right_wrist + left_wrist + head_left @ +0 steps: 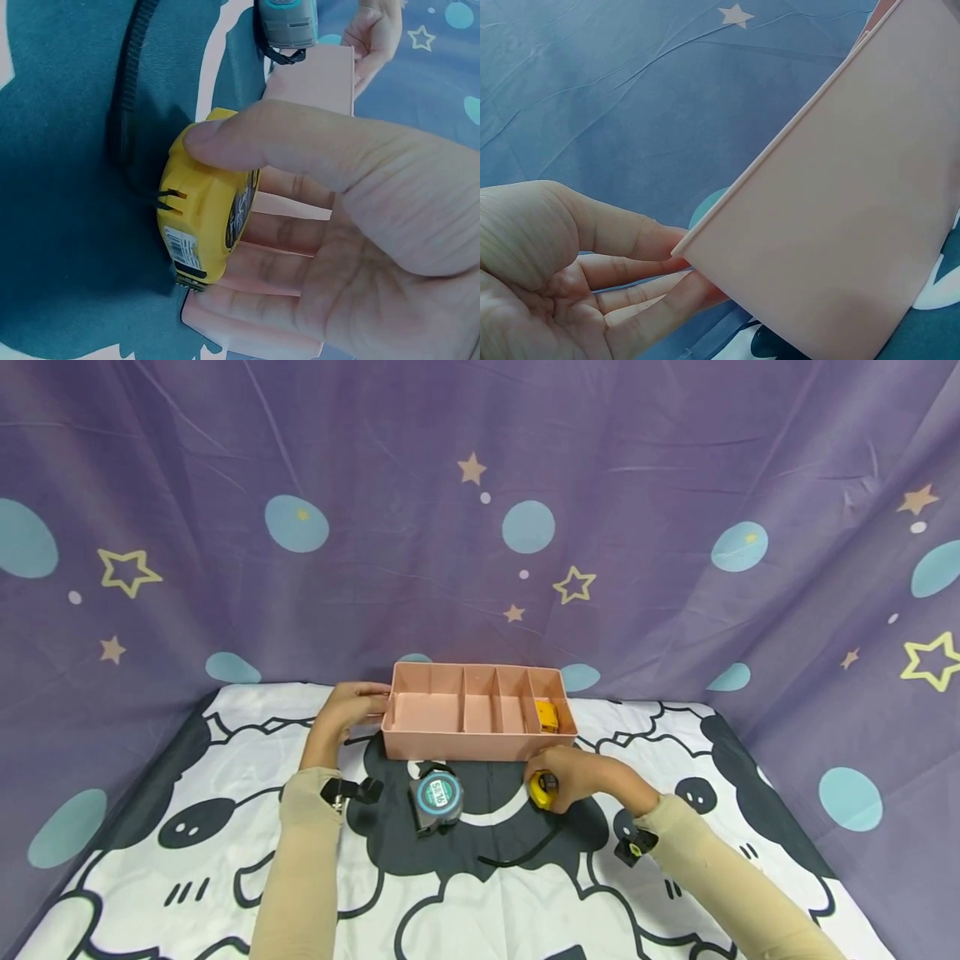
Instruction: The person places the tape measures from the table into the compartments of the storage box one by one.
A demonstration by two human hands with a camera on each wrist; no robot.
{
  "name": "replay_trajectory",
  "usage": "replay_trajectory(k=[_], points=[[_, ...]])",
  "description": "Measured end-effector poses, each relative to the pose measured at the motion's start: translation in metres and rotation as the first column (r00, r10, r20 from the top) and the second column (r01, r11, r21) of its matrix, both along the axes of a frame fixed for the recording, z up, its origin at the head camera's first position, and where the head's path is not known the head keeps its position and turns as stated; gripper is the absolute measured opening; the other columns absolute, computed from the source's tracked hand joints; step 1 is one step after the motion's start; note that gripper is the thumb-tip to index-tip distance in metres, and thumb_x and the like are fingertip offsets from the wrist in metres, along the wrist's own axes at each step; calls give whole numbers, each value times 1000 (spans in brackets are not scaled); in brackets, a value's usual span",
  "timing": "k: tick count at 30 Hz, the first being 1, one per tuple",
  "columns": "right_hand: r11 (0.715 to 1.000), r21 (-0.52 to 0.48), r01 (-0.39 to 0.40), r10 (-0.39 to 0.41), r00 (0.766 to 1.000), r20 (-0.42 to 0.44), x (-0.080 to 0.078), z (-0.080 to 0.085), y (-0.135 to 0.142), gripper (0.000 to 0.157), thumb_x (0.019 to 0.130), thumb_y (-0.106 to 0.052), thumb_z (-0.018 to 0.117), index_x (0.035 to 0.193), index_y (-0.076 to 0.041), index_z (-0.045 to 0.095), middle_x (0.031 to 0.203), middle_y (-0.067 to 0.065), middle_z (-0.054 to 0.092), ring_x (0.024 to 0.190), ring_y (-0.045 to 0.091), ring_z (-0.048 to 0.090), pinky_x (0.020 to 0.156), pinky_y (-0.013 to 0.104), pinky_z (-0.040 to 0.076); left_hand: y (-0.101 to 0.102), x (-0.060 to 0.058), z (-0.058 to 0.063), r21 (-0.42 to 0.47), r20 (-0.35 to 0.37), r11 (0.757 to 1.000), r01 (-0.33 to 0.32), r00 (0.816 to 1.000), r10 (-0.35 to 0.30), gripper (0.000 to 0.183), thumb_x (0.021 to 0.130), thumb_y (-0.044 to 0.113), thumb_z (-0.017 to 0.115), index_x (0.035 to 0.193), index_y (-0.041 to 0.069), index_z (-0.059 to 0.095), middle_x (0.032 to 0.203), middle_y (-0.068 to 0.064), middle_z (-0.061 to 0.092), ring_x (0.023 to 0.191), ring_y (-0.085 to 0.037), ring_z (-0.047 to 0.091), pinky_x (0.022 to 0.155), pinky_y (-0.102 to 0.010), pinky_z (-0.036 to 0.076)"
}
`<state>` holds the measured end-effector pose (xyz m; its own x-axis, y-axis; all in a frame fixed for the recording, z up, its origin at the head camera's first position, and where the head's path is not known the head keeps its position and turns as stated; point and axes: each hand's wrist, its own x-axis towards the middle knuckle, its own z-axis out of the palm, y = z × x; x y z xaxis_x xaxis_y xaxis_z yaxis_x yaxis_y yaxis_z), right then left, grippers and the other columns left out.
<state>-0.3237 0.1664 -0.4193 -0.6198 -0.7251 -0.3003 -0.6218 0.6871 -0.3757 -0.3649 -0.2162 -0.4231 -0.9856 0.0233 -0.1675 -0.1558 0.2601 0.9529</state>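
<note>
A pink compartment box (450,746) stands at the back of the cloth, a small yellow item (547,716) in its right-end compartment. At the box's left end, my left hand (351,706) holds the edge; in the left wrist view the thumb (649,232) is at the rim corner and the fingers reach the end wall. My right hand (573,774) grips a yellow tape measure (199,199) in front of the box's right part, thumb over its top. A black strap (127,90) trails from the tape measure. Part of its case is hidden by the hand.
A grey tape measure (437,799) with a blue ring round its face lies in front of the box, between the hands. Under everything is a black-and-white cartoon cloth (510,927). A purple curtain (420,527) hangs right behind the box.
</note>
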Motion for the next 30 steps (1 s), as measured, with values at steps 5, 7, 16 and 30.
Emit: replay_trajectory(k=[5,7,16,30], points=[[996,-64,-55,54,998,-12,0,0,2,53,72,-3,84,123,-5,69,119,5,68,96,17,57,82,25,52,1,-1,-2,-8,9,1000,-9,1000,9,50,96,6,61,145,-4,53,143,-27,57,130,-37,60,105,-40,56],[992,-98,-81,79,997,-21,0,1,3,53,73,-5,85,124,-4,69,124,8,66,102,18,57,85,26,53,1,0,-2,-8,5,1000,-8,1000,8,50,97,6,61,144,-5,53,143,-28,57,130,-37,60,104,-38,57],[981,-184,-54,67,996,65,-1,12,3,54,77,-9,85,127,-2,66,123,8,66,105,21,57,97,41,57,1,0,0,-3,7,1000,-1,1000,2,51,96,6,61,145,-3,53,144,-27,56,130,-37,60,106,-40,56],[956,-291,-25,71,987,147,1,32,8,54,80,-11,84,130,-9,65,124,4,67,109,19,61,104,48,57,1,1,2,-18,12,1000,-1,1000,1,51,97,7,61,146,-4,52,144,-27,57,131,-37,59,107,-41,56]])
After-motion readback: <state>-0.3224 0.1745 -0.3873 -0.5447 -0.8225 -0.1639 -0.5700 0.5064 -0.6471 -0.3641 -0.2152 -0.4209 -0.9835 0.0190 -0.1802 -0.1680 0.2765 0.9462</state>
